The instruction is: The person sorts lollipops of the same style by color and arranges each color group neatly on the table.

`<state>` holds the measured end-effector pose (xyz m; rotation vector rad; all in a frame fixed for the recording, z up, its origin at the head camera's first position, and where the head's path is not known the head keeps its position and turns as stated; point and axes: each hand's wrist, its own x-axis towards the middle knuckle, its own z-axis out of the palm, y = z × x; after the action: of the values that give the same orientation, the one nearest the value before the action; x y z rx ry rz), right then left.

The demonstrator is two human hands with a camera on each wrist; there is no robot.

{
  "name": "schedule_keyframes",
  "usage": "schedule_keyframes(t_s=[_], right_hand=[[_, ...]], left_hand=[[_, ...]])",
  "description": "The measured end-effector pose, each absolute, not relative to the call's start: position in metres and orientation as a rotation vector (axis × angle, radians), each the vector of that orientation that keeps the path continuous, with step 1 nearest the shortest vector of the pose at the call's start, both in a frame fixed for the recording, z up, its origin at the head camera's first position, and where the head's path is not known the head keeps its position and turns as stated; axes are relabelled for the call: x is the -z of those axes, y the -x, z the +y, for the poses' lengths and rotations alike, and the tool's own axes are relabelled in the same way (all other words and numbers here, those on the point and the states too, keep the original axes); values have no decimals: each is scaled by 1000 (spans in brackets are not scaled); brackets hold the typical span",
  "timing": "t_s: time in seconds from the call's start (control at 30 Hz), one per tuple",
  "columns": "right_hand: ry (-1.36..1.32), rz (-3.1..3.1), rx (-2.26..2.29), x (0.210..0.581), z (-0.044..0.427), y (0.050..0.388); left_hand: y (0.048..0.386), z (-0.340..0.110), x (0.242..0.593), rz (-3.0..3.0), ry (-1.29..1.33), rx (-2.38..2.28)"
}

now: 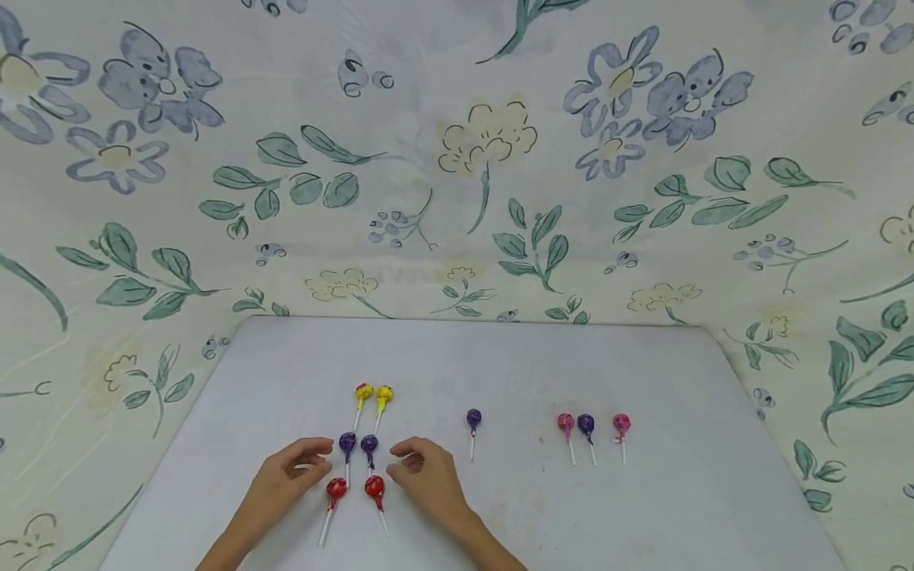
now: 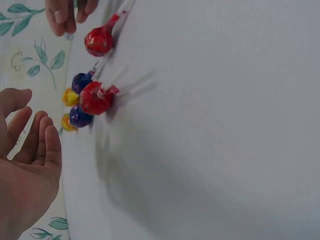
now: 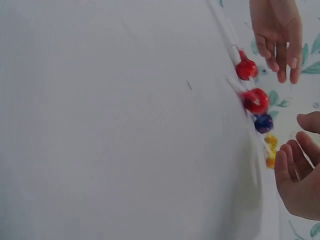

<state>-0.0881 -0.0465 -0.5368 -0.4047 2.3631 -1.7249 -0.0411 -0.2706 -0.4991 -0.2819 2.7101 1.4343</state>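
Two columns of lollipops lie on the white table between my hands. At the far end are two yellow lollipops [image 1: 384, 394], in the middle two purple lollipops [image 1: 347, 442], and nearest me two red lollipops [image 1: 336, 488]. My left hand [image 1: 289, 474] hovers just left of the purple pair, fingers loosely bent, holding nothing. On the other side my right hand [image 1: 428, 476] is close to the right purple and red lollipops, its fingers also loosely bent and holding nothing. Both wrist views show a gap between the hands and the lollipops.
A single purple lollipop [image 1: 474, 417] lies right of my right hand. Farther right are a pink lollipop [image 1: 566, 422], another purple lollipop [image 1: 586, 424] beside it, and a second pink lollipop [image 1: 622, 424]. Floral cloth surrounds the white table [image 1: 678, 507] at the back and sides.
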Motion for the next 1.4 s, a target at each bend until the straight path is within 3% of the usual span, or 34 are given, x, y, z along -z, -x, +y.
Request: schedule_keyframes(t_s=[0.9,1.4], right_hand=[[352,2493,1829,514,52,120],[168,2561,1827,516,100,129]], left_hand=[[107,-173,500,2599,-309,-1681],[133,-126,520,2608,-351,-1744]])
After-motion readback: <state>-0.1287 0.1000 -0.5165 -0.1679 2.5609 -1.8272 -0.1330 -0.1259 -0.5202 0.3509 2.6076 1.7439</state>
